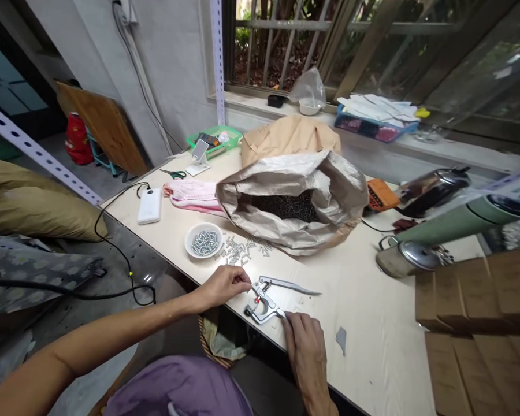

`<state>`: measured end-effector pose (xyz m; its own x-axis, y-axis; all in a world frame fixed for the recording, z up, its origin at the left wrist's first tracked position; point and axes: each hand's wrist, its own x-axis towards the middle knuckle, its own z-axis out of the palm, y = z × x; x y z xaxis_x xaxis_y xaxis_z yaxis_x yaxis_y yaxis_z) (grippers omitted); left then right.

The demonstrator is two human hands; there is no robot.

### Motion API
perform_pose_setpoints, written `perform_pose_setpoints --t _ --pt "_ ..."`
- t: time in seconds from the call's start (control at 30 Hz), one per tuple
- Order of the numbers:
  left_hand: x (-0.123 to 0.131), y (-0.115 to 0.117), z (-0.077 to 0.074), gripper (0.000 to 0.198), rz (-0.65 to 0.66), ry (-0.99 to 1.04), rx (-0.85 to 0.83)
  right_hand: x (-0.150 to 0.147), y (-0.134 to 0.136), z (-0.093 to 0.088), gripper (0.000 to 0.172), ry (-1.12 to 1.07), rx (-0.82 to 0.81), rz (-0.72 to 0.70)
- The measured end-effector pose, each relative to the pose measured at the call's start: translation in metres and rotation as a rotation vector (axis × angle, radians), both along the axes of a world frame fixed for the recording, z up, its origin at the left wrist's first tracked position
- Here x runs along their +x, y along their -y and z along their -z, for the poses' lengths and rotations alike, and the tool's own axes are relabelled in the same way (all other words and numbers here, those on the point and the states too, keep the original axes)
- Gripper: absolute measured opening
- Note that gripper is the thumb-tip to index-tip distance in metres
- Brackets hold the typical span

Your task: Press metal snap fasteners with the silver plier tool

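Note:
My left hand (225,285) is pinched closed at the jaw end of a pair of silver snap-fastener pliers (266,309). What its fingertips hold, if anything, is too small to make out. My right hand (305,341) is closed round the end of the pliers' lower handle; the upper handle (292,285) stands spread away from it, with a spring between the two. Just beyond my left hand lie loose small metal pins (238,251), screw-like in shape. Beside them a white bowl (204,240) is filled with similar pieces.
A large open sack (290,237) of dark small parts stands behind the pins. Left of it are a pink cloth (193,195), a white power bank (149,206) and scissors (174,173). Cardboard boxes (472,289) and a metal mug (405,260) stand at right. A grey scrap (341,340) lies nearby.

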<state>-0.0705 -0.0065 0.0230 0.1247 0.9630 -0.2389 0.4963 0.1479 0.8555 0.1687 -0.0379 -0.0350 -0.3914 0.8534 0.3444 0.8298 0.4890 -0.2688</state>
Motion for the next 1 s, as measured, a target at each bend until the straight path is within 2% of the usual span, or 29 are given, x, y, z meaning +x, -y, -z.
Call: perform_pose_setpoints --t 0.1,0.2,0.37,0.53,1.0 --pt "0.018 0.003 0.011 0.014 0.027 -0.051 -0.065 0.000 0.002 -0.003 0.024 0.024 -0.005 0.009" --pt "0.025 0.003 0.012 0.016 0.046 -0.103 -0.073 0.000 0.003 -0.003 0.025 0.008 -0.008 0.024" --pt "0.028 0.004 0.013 0.017 0.087 -0.157 -0.115 -0.001 0.005 0.001 0.025 -0.020 -0.001 0.040" --pt "0.033 0.006 0.018 0.016 0.100 -0.195 -0.101 -0.002 0.006 0.003 0.024 -0.019 0.015 0.058" --pt "0.033 0.002 0.023 0.015 0.193 -0.350 -0.098 -0.004 0.006 0.002 0.020 0.006 0.018 0.075"
